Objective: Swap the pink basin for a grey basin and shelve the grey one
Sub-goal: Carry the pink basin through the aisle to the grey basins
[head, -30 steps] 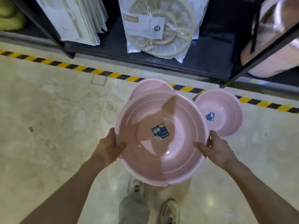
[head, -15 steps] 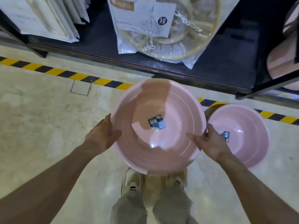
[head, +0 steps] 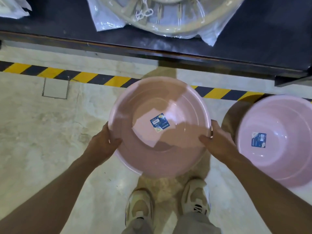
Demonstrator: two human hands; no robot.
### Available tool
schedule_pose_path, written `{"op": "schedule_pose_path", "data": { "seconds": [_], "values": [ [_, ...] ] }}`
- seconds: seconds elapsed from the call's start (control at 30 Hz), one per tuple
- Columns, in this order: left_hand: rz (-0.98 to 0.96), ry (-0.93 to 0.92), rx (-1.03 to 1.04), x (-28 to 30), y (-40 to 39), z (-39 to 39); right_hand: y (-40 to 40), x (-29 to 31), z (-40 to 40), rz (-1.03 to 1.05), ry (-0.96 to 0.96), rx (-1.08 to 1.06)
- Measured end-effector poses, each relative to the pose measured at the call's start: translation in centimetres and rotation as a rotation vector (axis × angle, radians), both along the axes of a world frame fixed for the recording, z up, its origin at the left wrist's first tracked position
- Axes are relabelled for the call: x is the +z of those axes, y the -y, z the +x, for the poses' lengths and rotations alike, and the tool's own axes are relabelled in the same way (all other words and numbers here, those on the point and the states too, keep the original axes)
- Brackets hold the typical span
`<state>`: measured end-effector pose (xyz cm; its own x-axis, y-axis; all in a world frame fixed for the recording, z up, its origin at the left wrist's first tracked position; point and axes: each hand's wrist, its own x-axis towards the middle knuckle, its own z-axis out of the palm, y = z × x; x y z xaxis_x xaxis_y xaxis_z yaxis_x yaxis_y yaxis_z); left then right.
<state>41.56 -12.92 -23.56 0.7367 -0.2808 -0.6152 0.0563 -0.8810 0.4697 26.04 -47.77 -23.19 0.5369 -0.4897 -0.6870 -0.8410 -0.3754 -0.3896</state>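
I hold a large pink basin (head: 168,159) with a blue label inside, mouth up, above the floor and my shoes. My left hand (head: 104,142) grips its left rim, thumb inside. On the right rim my right hand (head: 217,141) does the same. A second pink basin (head: 283,159) with a blue label sits on the floor to the right. No grey basin is in view.
A dark low shelf (head: 185,54) runs across the top, carrying a bagged round beige hanger (head: 168,22) and white packets (head: 11,7) at the left. A yellow-black hazard stripe (head: 67,77) marks the pale floor before it. My shoes (head: 194,198) stand below the basin.
The view has tilted down and closer to the shelf. The held basin stays in both hands; the basin on the floor now lies farther right, and the third one behind is no longer seen.
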Motion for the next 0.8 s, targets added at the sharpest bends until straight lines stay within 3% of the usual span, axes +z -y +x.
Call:
{"op": "schedule_pose_path", "data": {
  "seconds": [0.17, 0.37, 0.63, 0.8],
  "values": [
    [0.069, -0.107, 0.084, -1.1, 0.6, -0.2, -0.6, -1.7, -0.1, 0.008, -0.01, -0.023],
    [0.083, -0.03, 0.11, 0.0, 1.3, -0.2, -0.2, -0.7, -0.2, 0.092, 0.018, -0.091],
    [0.061, 0.068, 0.07, 6.3, 6.0, -0.3, 3.0, 7.4, -2.6, 0.031, 0.052, -0.203],
    [-0.022, 0.021, 0.031, 11.0, 13.1, -1.1, 7.1, 12.9, -6.7, -0.056, 0.113, -0.322]
  ]
}}
